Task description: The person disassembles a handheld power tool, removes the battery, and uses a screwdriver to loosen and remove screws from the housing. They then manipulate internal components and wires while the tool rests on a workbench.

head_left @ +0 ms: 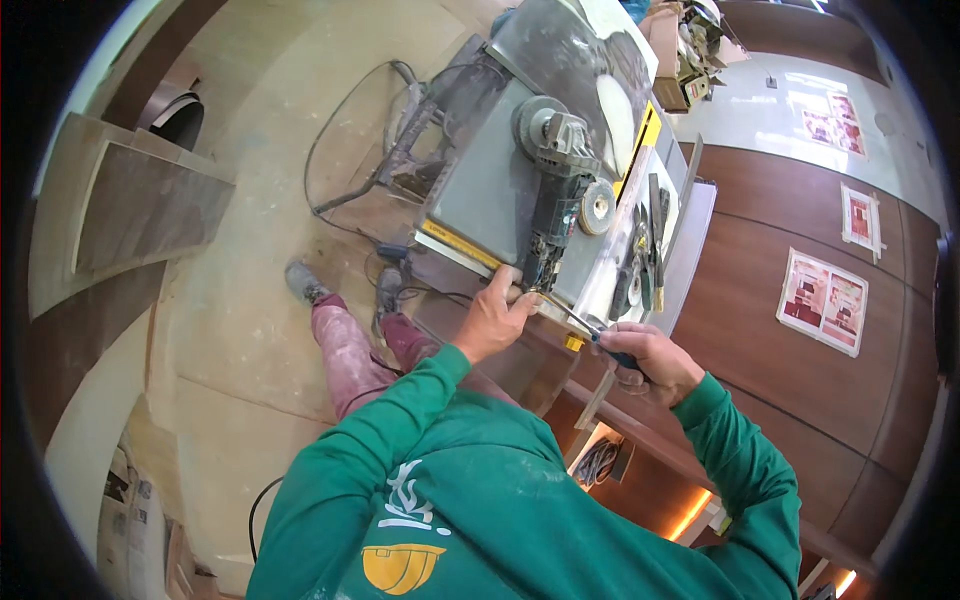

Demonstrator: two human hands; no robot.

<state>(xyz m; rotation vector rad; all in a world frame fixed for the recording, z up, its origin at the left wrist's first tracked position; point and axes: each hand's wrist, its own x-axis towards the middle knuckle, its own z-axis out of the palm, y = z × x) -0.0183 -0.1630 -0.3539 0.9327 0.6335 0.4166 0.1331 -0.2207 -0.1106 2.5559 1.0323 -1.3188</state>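
An angle grinder (556, 215) lies on a grey, flat-topped work surface (485, 170), its disc end pointing away from me. Its rear end, nearest me, looks uncovered, with dark inner parts showing. Around that rear end the fingers of my left hand (494, 318) are closed, thumb and fingertips pressed together by it. My right hand (655, 362) grips the dark blue handle of a screwdriver (570, 314). The screwdriver's thin shaft slants up and left, and its tip meets the grinder's rear beside my left fingertips. The exact contact point is too small to make out.
A round abrasive disc (598, 207) rests beside the grinder. Pliers (636, 262) and other hand tools lie at the surface's right side. Cables (312, 190) loop over the dusty floor on the left. An open cardboard box (680, 60) stands at the far right.
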